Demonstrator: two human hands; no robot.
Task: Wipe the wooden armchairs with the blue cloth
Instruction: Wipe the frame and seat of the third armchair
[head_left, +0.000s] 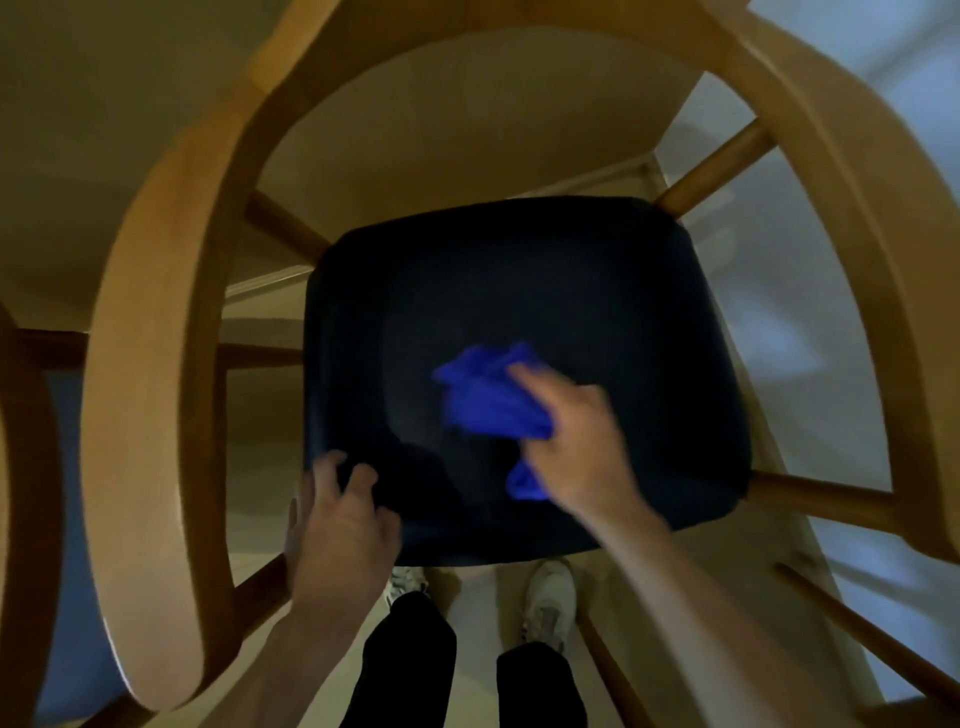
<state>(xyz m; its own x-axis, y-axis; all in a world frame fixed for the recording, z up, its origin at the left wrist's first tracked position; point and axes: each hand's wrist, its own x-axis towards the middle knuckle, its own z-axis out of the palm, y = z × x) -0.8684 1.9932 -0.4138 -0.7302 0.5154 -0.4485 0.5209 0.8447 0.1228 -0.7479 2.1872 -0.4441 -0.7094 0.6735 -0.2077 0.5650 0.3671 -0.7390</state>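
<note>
Right hand (571, 447) grips blue cloth (488, 400) on dark seat (519, 291) mid-frame; left hand (337, 525) curls over seat's lower-left edge, armchair (150, 364) blurred.

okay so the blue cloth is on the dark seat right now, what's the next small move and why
Probably sweep the blue cloth leftward across the dark seat: the right hand holds it mid-seat, while the left hand steadies the front left edge.

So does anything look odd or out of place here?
Nothing is broken or spilled. The only oddity: the cloth under the right hand is on the dark seat, not the chair's wood.
</note>
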